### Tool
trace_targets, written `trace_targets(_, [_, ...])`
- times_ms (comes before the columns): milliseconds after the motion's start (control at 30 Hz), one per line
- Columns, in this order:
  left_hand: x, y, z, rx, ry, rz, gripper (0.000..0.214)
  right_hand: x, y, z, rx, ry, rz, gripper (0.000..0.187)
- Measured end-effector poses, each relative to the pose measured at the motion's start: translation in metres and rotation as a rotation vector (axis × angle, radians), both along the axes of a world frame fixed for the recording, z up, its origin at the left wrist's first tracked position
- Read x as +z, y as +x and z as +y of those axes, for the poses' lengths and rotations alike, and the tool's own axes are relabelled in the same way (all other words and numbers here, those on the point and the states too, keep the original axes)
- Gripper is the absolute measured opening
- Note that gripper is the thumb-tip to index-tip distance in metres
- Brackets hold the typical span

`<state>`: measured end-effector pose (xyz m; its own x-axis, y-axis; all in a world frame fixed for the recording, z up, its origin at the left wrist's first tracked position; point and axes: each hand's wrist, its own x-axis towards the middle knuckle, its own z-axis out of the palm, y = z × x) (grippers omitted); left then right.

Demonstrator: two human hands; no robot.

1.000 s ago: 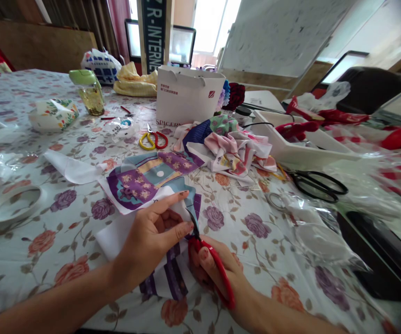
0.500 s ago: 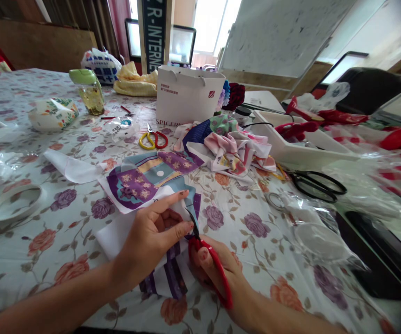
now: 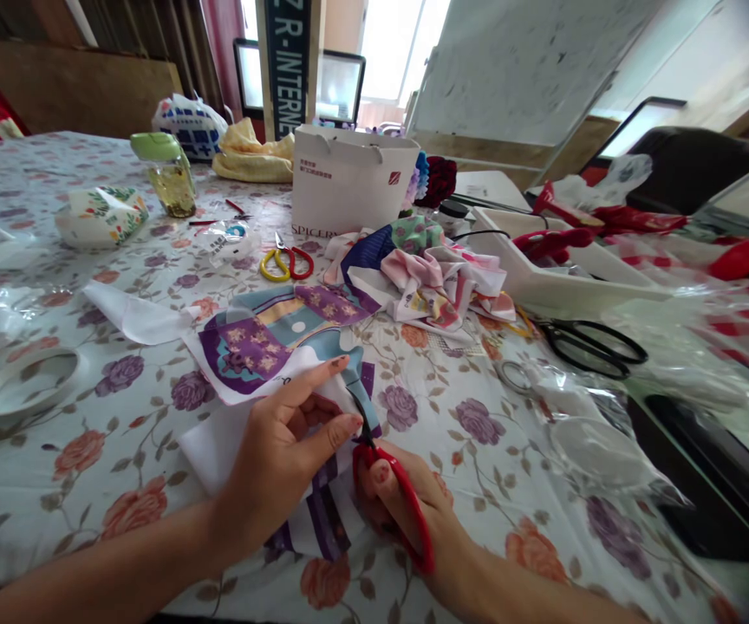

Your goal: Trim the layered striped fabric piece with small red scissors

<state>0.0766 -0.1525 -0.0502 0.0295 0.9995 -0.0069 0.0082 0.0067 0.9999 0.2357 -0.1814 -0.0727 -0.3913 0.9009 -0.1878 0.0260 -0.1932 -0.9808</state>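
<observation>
In the head view my right hand (image 3: 407, 494) is wrapped round the handles of red-handled scissors (image 3: 419, 529). Their dark blades point away from me, at the edge of a purple, blue and white patterned cloth (image 3: 254, 342). My left hand (image 3: 289, 442) pinches that cloth between thumb and fingers just left of the blades, index finger stretched forward. A narrow blue strip of the fabric hangs to the right of the blades. Below my hands lies more fabric with dark purple stripes (image 3: 326, 520), partly hidden by them.
Yellow-and-red-handled scissors (image 3: 287, 263) lie beyond the cloth, before a white paper bag (image 3: 354, 178). Crumpled fabric pieces (image 3: 439, 277) are heaped to the right. Black scissors (image 3: 595, 347) lie near a white tray (image 3: 543, 273). At left is a tape roll (image 3: 29, 381).
The scissor blades look more closed around the cloth edge than before. The blue strip beside them has shifted right and downward. Both hands stay almost in place.
</observation>
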Motion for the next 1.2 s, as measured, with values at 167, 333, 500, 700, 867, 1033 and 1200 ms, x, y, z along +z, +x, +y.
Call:
trace_targets(167, [-0.0018,-0.0002,-0.0024,0.022,0.008,0.046,0.046,-0.0017,-0.0003,-0.0004,0.003,-0.039,0.042,0.058])
trace_targets(333, [-0.0033,0.0005,-0.0017,0.040,0.051,0.037,0.041,-0.0041,0.0003,-0.0009,0.008,-0.065,0.077,0.056])
trace_targets(500, [-0.0044,0.0003,-0.0004,0.094,0.088,0.027,0.030,-0.0050,0.0010,-0.0014,0.015,-0.043,0.069,0.054])
trace_targets(700, [-0.0052,0.0009,0.0003,0.109,0.088,0.006,0.031,0.0013,-0.0011,-0.0013,0.003,0.008,0.033,0.054])
trace_targets(867, [-0.0053,0.0001,0.0009,0.100,0.087,-0.011,0.032,-0.0008,-0.0015,-0.0022,0.004,0.030,0.031,0.052])
trace_targets(1033, [-0.0062,-0.0005,0.0006,0.081,0.107,-0.002,0.034,-0.0049,-0.0003,-0.0007,0.027,0.039,0.006,0.052])
trace_targets(1200, [-0.0057,-0.0002,0.0006,0.077,0.136,0.027,0.035,-0.0066,0.0021,-0.0003,0.037,0.049,-0.014,0.052])
